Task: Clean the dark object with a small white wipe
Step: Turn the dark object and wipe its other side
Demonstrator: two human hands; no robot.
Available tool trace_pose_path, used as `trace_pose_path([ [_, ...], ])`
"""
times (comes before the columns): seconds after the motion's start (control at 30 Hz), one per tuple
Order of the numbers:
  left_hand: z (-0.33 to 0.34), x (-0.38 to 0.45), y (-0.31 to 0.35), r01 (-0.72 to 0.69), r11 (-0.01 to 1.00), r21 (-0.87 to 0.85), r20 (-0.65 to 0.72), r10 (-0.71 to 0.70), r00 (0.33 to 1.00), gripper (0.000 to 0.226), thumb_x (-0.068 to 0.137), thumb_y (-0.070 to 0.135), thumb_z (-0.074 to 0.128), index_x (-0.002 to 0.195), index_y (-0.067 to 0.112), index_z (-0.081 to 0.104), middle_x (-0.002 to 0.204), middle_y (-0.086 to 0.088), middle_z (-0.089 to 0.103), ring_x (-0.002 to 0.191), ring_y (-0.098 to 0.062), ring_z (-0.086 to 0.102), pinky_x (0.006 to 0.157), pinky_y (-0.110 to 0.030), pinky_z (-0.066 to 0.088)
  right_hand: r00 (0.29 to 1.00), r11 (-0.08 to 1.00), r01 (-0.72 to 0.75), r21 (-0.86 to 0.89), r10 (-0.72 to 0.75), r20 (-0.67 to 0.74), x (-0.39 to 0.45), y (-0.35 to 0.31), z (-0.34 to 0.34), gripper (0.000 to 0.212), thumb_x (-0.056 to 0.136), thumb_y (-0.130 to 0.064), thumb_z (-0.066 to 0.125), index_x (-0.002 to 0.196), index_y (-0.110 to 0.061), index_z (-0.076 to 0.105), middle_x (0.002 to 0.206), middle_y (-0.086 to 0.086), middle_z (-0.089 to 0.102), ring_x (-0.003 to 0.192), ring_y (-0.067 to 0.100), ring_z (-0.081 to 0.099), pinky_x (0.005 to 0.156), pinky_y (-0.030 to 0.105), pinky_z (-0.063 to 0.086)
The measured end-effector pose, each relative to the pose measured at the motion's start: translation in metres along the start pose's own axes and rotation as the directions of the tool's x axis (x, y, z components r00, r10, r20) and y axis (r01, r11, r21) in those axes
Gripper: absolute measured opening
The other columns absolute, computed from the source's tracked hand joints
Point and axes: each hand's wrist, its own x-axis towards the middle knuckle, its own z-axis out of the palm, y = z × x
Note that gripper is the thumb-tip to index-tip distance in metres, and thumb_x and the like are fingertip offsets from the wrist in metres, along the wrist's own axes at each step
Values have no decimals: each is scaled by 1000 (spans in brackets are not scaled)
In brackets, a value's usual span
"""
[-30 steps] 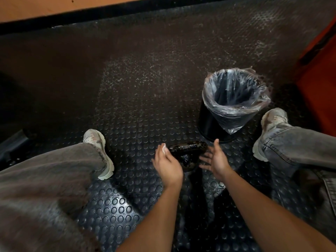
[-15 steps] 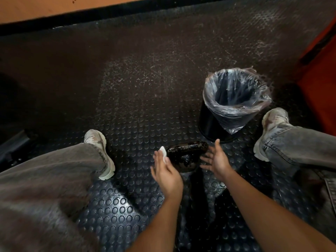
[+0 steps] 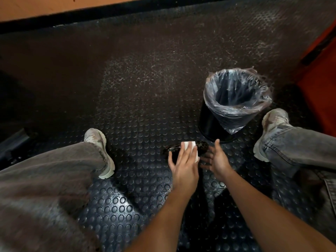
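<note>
A dark, glossy rounded object [image 3: 204,147] lies on the studded black rubber floor [image 3: 145,110] between my feet. My left hand [image 3: 183,165] lies flat over its top, with straight fingers pressing a small white wipe [image 3: 189,145] onto it and the thumb down the left side. My right hand [image 3: 218,159] is at the object's right end with its fingers spread and empty. Whether it touches the object is hard to tell in the shadow. Most of the object is hidden under my left hand.
A black waste bin [image 3: 209,124] lined with a clear plastic bag stands just behind and right of the object. My pale shoes [image 3: 99,140] [image 3: 272,122] and jeans-clad legs flank the spot. An orange surface [image 3: 323,91] rises at far right.
My left hand has swung from the object's left side onto its top, carrying the wipe with it. My right hand has shifted slightly inward at the right end.
</note>
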Motion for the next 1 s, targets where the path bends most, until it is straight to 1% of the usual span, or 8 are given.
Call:
trace_pose_path([
  [0.13,-2,-27,-13,294,931,-218,-143,-328,934,47,106,30,43,153,32,38,164,12,25,153,-2,12,124,-42,3,1000,1000,-3,14,3,-16,0,-2,1,79,97,-73,22,150,-17,43,148,16,48,125,33,55,102,58,47],
  [0.27,-15,1,-10,531,673,-515,-161,-684,711,44,108,34,34,149,22,47,157,2,42,150,-12,28,125,-46,19,1000,1000,-5,11,5,-7,-2,-3,1,81,99,-70,21,154,-14,35,153,18,43,130,35,53,107,60,43],
  [0.37,-19,26,-8,496,803,-329,-136,-561,817,41,108,32,35,142,21,55,153,4,47,149,-13,29,125,-48,16,1000,1000,-5,12,5,-10,-1,-3,0,79,99,-71,21,152,-15,39,151,17,46,127,33,54,107,59,43],
  [0.47,-14,30,0,173,984,-41,20,-172,985,40,108,25,39,146,23,51,157,8,42,153,-10,17,126,-45,-1,1000,1000,-3,10,3,4,-1,-2,1,70,98,-72,22,134,-23,57,145,13,53,118,28,58,100,53,49],
  [0.57,-7,18,-2,12,1000,21,51,-13,999,45,106,21,43,150,24,45,161,10,33,154,-9,10,124,-46,-6,1000,1000,-4,-1,4,6,-2,-2,0,65,97,-74,23,122,-28,61,142,12,57,116,26,59,95,50,51],
  [0.7,-8,-11,-18,197,975,-102,-130,-210,969,46,108,28,37,154,29,37,162,16,28,153,-3,13,124,-38,-1,1000,1000,-13,5,13,-6,0,-3,-1,79,97,-73,21,148,-16,45,147,16,50,124,31,55,104,57,46],
  [0.87,-15,2,-18,577,719,-387,-192,-675,712,44,109,30,32,148,17,49,154,0,46,149,-8,25,123,-38,7,1000,1000,-16,19,16,-1,0,-3,0,81,98,-72,22,151,-14,40,149,17,47,130,34,52,107,59,43],
  [1.0,-19,28,-8,462,863,-203,-127,-491,862,41,108,25,35,146,19,52,155,6,44,150,-8,24,125,-37,2,1000,1000,-16,10,16,-8,2,-2,-1,80,97,-74,22,147,-17,47,143,14,52,125,31,55,105,56,46],
])
